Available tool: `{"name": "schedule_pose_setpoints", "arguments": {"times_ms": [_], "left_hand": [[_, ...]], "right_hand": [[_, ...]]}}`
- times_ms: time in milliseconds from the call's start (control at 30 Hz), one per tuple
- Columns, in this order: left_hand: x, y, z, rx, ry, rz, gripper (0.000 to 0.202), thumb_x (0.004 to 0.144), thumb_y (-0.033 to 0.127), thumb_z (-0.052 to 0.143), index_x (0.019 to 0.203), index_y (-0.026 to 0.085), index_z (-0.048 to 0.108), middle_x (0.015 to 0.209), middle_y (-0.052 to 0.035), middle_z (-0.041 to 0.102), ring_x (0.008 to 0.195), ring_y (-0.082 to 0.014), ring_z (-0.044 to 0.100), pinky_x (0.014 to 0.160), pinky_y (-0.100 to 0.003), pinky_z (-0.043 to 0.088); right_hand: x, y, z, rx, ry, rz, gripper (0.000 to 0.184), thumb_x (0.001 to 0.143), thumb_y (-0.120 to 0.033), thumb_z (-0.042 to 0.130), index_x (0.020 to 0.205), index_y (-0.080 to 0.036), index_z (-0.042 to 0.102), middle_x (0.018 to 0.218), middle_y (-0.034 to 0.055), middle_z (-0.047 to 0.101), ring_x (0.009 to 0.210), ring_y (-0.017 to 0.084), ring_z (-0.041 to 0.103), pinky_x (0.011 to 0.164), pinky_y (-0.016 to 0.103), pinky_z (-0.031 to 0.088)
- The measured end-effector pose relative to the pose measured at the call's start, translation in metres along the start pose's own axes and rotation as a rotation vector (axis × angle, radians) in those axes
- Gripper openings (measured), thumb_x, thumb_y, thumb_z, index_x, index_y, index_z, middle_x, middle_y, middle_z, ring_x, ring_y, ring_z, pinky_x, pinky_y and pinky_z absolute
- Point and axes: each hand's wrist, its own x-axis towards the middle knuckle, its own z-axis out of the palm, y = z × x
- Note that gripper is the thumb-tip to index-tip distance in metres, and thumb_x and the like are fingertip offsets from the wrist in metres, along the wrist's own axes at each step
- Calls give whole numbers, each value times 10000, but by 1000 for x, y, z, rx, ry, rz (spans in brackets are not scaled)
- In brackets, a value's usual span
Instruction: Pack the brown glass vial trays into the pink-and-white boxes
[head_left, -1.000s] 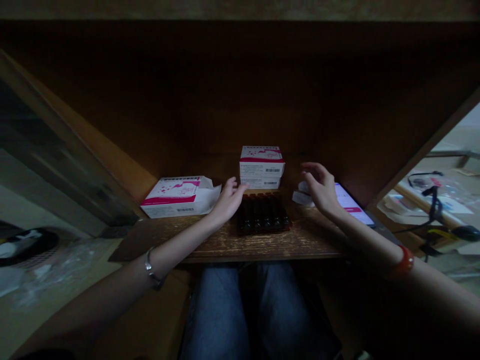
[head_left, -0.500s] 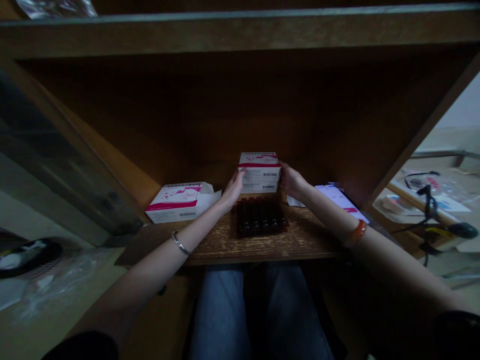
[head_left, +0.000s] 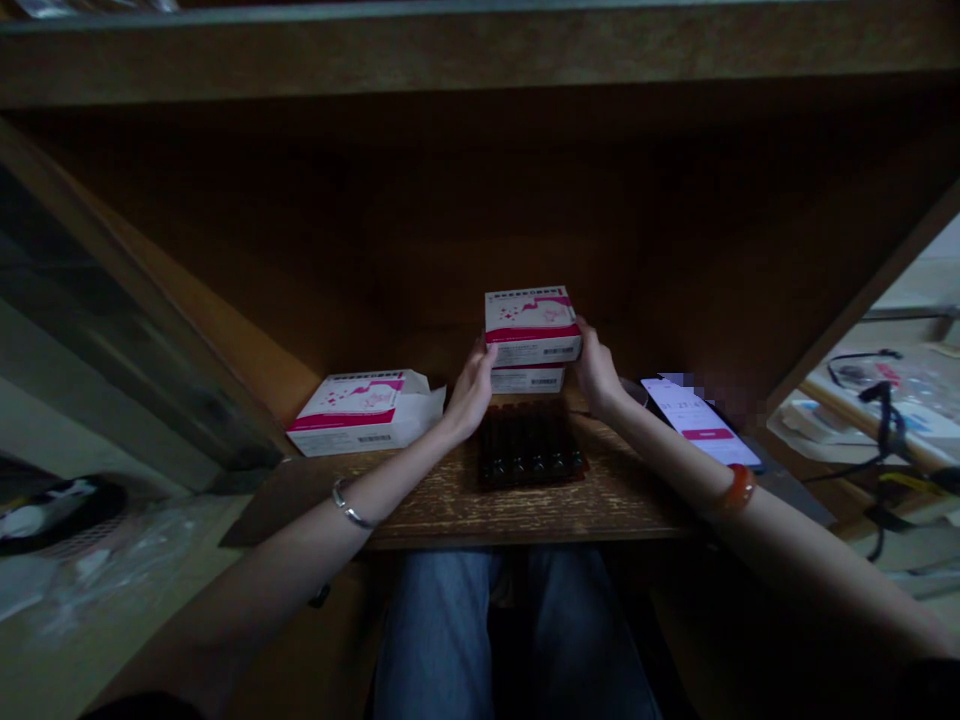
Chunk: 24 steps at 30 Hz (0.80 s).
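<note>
The left hand point(head_left: 471, 395) and the right hand point(head_left: 598, 375) hold an upper white-and-pink carton point(head_left: 532, 325) from opposite ends. The left fingers point(head_left: 484, 352) press against its lower left corner and the right fingers point(head_left: 582, 332) against its right end, so both sets of fingers are clamped on the carton. The carton sits slightly tilted directly above a lower white carton point(head_left: 527, 380); whether the two touch cannot be determined. Both appear closed, and their contents are not visible. In front of the lower carton, between the two wrists, lies a dark tray point(head_left: 531, 450) holding dark glass vials side by side in a single row; the vials' contents are too dark to identify. To the left of the left hand stands an open white-and-pink carton point(head_left: 366, 415), its white flap point(head_left: 429, 405) folded out toward that hand and its interior hidden. To the right of the right wrist lies a smartphone point(head_left: 697, 425), its screen lit and showing a pink button. All of these items rest on a worn wooden surface point(head_left: 442, 505). A silver bangle point(head_left: 346, 505) circles the left wrist and an orange bangle point(head_left: 739, 487) circles the right.
</note>
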Motion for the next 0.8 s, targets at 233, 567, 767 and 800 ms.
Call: {"name": "schedule_pose_setpoints", "arguments": {"times_ms": [233, 567, 767, 800], "left_hand": [[-17, 9, 2, -32, -24, 285, 620, 938, 556, 352, 1489, 274, 312, 1473, -33, 488, 1457, -226, 294, 1201, -370, 250], [-23, 14, 6, -129, 235, 174, 670, 917, 533, 464, 1499, 278, 252, 1489, -54, 458, 1387, -269, 387, 1193, -410, 276], [-26, 15, 10, -237, 163, 39, 762, 910, 571, 452, 1528, 368, 53, 1449, -95, 481, 1011, -264, 655, 784, -416, 601], [-26, 15, 10, -255, 160, 23, 777, 906, 573, 456, 1527, 377, 31, 1436, -99, 490, 952, -255, 671, 726, -404, 610]], "right_hand": [[-33, -20, 13, 145, 134, -347, 467, 840, -525, 534, 1186, -226, 625, 1200, 67, 667, 1154, 269, 608, 937, 419, 519], [-51, -26, 14, 99, -52, -383, 502, 806, -426, 639, 1280, -261, 628, 1318, 41, 639, 1241, 298, 552, 1067, 487, 413], [-45, -20, 15, 124, -53, -339, 455, 809, -448, 624, 1224, -264, 642, 1331, 41, 625, 1289, 280, 516, 1094, 472, 392], [-45, -20, 15, 144, -50, -326, 441, 814, -468, 613, 1202, -262, 646, 1311, 45, 634, 1275, 282, 528, 1080, 477, 408]]}}
